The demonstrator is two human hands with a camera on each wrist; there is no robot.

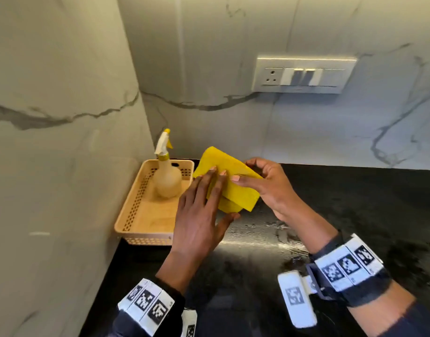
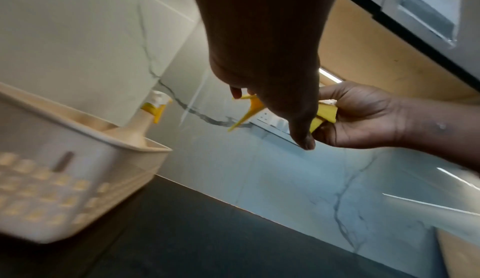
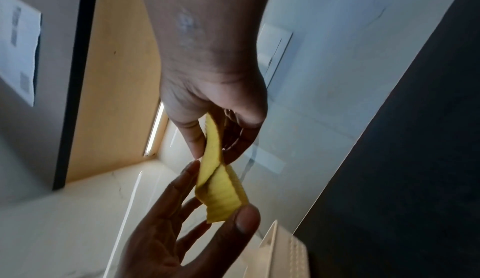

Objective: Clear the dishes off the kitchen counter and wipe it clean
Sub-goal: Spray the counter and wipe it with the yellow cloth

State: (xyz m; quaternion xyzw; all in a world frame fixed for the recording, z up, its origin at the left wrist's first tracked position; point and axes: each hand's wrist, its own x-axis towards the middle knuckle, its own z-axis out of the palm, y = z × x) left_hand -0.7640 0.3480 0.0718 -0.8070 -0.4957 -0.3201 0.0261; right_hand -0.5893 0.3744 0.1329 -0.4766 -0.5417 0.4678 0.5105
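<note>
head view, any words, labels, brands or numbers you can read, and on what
No readable text anywhere.
Wristbands: black-and-white square marker patterns, with tiny print beside them too small to read.
Spray bottle: no label visible.
Switch plate: no markings legible.

Yellow cloth (image 1: 233, 188), beige perforated basket (image 1: 133, 212), black counter (image 1: 355, 203), grey-veined white wall (image 1: 306, 132).
</note>
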